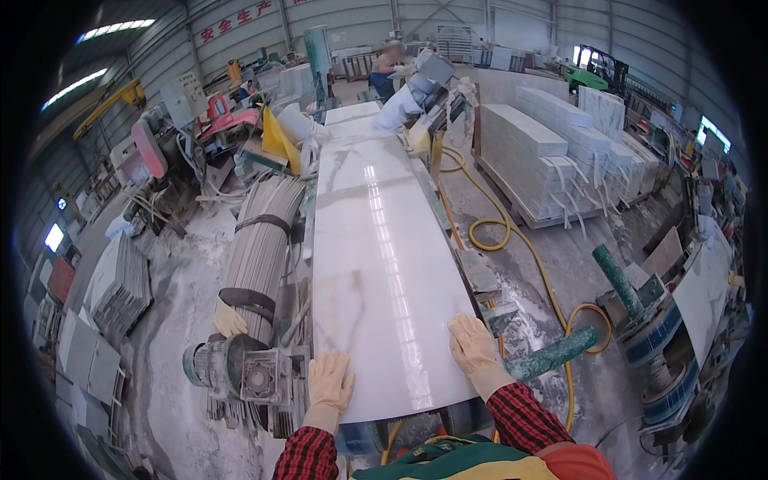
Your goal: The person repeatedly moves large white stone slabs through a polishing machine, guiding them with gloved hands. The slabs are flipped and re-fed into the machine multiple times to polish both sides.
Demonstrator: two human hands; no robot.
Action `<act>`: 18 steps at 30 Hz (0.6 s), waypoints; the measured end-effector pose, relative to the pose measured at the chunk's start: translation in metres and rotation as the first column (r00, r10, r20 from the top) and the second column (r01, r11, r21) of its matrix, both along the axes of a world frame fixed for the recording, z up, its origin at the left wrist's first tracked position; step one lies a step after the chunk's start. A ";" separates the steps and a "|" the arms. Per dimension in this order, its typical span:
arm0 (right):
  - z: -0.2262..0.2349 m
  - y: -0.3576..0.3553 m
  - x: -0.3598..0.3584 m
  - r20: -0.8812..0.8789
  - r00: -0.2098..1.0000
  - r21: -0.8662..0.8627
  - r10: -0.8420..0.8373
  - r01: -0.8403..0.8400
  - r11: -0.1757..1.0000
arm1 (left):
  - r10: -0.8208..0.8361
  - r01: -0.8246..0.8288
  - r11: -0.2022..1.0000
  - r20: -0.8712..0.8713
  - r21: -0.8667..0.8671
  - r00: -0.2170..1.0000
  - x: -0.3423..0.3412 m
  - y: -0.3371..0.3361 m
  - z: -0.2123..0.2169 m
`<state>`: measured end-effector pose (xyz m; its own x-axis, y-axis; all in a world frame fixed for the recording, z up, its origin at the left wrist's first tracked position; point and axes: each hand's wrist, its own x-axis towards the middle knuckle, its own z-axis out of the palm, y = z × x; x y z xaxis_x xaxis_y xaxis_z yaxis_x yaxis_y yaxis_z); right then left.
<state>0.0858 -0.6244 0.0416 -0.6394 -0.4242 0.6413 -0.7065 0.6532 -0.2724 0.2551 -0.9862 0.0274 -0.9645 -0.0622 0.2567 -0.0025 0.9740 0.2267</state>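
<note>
A long, polished white stone slab (376, 264) with grey veins stretches away from me on a machine bed, reflecting the ceiling lights. My left hand (330, 384), in a cream glove, rests on its near left edge, fingers stretched out. On the near right edge lies my right hand (474, 348), gloved alike, with its fingers extended and flat. Neither hand grips anything that I can see; the thumbs are partly hidden. At the slab's far end stands a grey machine head (432, 72), wrapped in pale plastic sheeting (398, 106).
Left of the bed are a motor (228, 360), a strapped bundle of long strips (260, 248) and a loose cream glove (230, 319). A yellow hose (544, 272) winds over the floor at right, near a green roller (552, 354) and stacked stone blocks (552, 160). A person (390, 68) stands far back.
</note>
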 end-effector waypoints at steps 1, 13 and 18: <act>0.003 -0.001 0.001 -0.041 0.999 -0.020 -0.003 0.002 1.000 | 0.004 -0.004 1.000 0.009 0.002 1.000 0.000 0.000 -0.001; 0.007 0.002 0.008 0.010 1.000 -0.037 0.020 -0.020 0.999 | 0.002 -0.004 0.999 0.044 0.035 0.999 0.007 0.002 0.000; 0.011 0.002 0.013 -0.010 1.000 -0.049 0.030 -0.030 0.998 | 0.013 -0.014 0.999 0.025 0.036 1.000 0.011 0.001 -0.007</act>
<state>0.0986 -0.6222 0.0528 -0.6212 -0.4107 0.6674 -0.7280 0.6177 -0.2975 0.2658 -0.9853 0.0209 -0.9695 -0.0838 0.2304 -0.0212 0.9649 0.2616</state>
